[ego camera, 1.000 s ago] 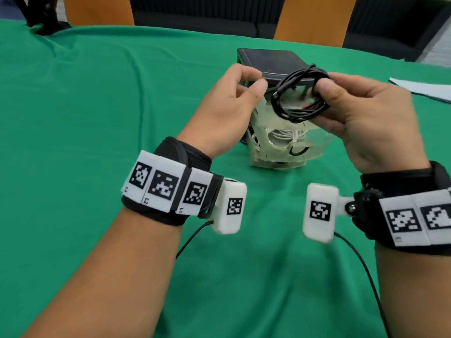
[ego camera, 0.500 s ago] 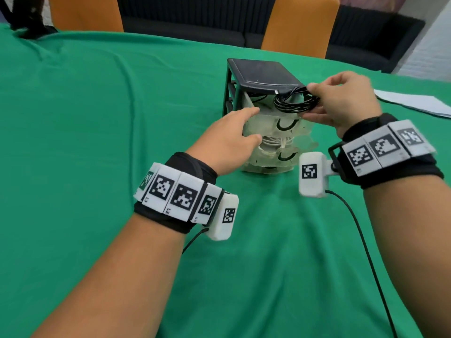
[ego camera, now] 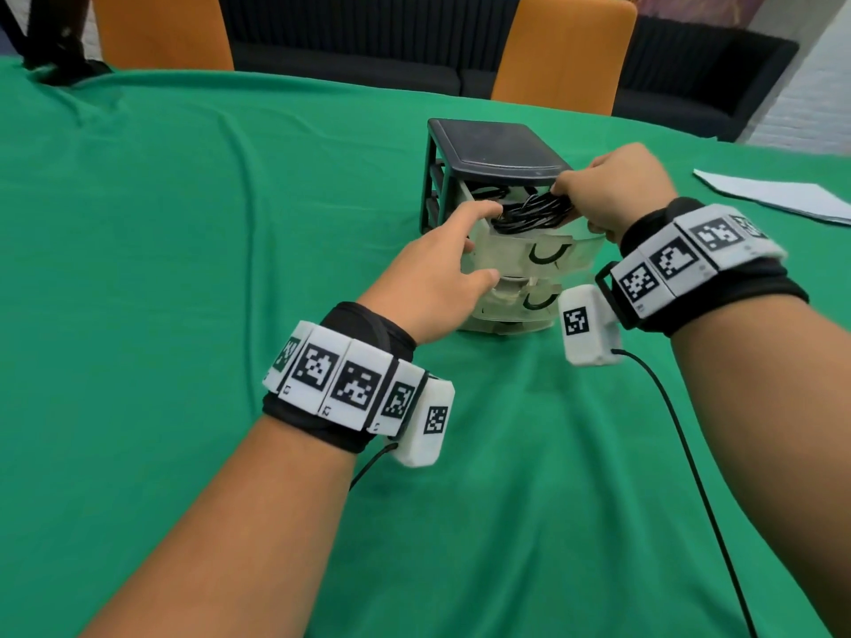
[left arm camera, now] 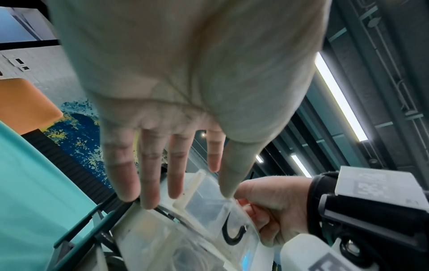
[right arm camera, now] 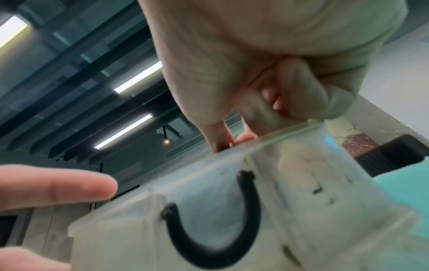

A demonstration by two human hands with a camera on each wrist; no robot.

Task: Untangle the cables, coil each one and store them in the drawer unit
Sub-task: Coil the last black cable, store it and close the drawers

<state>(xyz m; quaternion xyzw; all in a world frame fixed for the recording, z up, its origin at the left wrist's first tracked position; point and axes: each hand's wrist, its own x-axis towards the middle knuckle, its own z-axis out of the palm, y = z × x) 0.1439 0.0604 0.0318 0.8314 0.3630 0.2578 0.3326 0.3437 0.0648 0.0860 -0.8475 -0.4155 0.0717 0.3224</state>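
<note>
A black-framed drawer unit [ego camera: 492,151] stands on the green tablecloth, its translucent top drawer [ego camera: 585,248] pulled out. My right hand [ego camera: 571,195] pinches a coiled black cable [ego camera: 529,214] and holds it low inside that drawer. My left hand [ego camera: 460,250] lies against the drawer's left side with straight fingers, the index tip touching the coil. In the left wrist view the left hand's fingertips [left arm camera: 148,201] rest on the drawer rim [left arm camera: 209,205], beside the right hand [left arm camera: 274,201]. The right wrist view shows the right hand [right arm camera: 232,139] curled over the drawer [right arm camera: 301,183].
Two lower translucent drawers [ego camera: 520,310] stick out slightly under the top one. A white sheet of paper [ego camera: 773,195] lies at the right. Two orange chairs [ego camera: 562,52] stand behind the table. A wrist-camera lead [ego camera: 681,453] trails across the cloth.
My right hand has brought the coiled cable down from in front of the unit into the top drawer. My left hand has moved onto the drawer's left side.
</note>
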